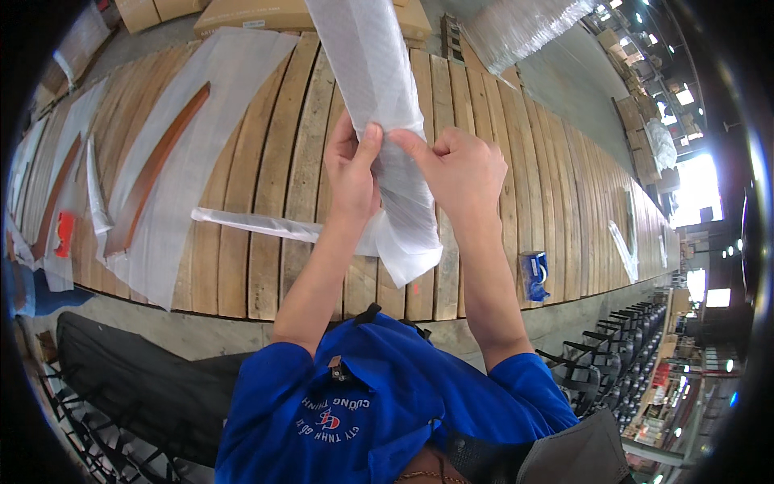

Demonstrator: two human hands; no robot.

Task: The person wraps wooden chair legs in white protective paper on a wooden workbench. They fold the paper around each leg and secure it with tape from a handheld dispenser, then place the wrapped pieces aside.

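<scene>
A long piece wrapped in white foam sheet (371,73) runs from the top edge of the view toward me across the slatted wooden table (274,153). My left hand (355,169) grips its left side, thumb on top and fingers partly hidden behind it. On the opposite side my right hand (463,169) has its fingers curled and its thumb pressed on the foam. Below both hands the loose foam end (409,250) is creased and hangs toward the near edge. A narrow foam-wrapped leg (258,224) sticks out to the left under my left forearm. What the foam encloses is hidden.
Curved brown wooden pieces (157,165) lie on foam sheets (214,121) at left, near a red tape dispenser (64,234). A blue tape dispenser (534,276) sits near the front edge at right. Beyond the table are cardboard boxes (258,14) and a clear-wrapped bundle (524,32).
</scene>
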